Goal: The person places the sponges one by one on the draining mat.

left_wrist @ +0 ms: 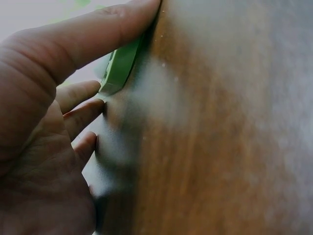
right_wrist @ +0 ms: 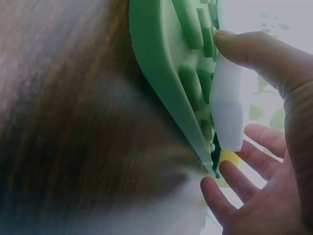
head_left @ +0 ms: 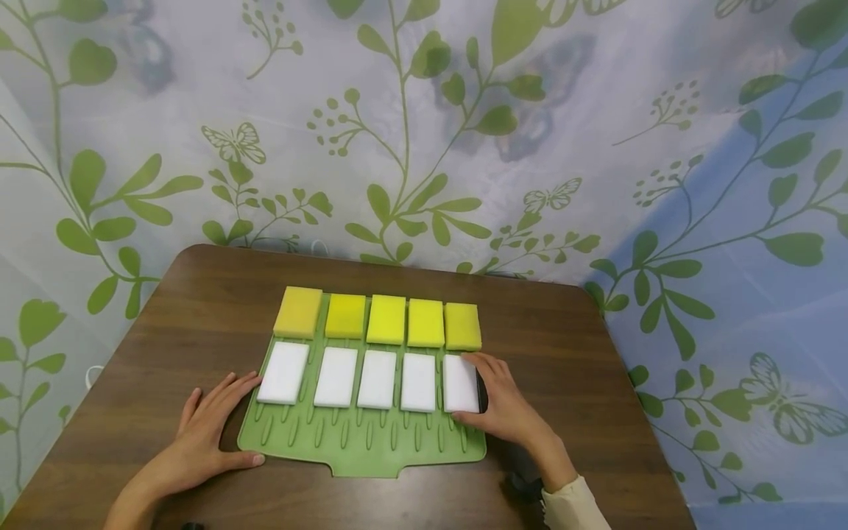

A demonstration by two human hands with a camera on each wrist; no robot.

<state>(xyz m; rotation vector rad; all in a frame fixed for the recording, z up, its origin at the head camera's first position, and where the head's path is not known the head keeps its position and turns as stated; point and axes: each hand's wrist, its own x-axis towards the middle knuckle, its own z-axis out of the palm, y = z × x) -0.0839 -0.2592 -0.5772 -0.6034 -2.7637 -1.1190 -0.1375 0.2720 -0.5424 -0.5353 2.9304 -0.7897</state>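
A green ribbed draining mat (head_left: 364, 460) bears a back row of several yellow sponges (head_left: 386, 320) and a front row of several white sponge blocks (head_left: 376, 379). My right hand (head_left: 506, 401) holds the rightmost white sponge block (head_left: 460, 384), thumb at its near end and fingers at its far end. The right wrist view shows the thumb at one end of this white block (right_wrist: 227, 103), just above the mat's ribs. My left hand (head_left: 202, 449) rests at the mat's left edge, fingers spread, thumb by the near left corner. In the left wrist view the fingertips are close to the green rim (left_wrist: 120, 68).
The mat lies on a brown wooden table (head_left: 556, 331) with rounded back corners. A leaf-and-butterfly patterned curtain (head_left: 411, 147) hangs behind and beside it. A dark object (head_left: 523, 486) lies by the right wrist.
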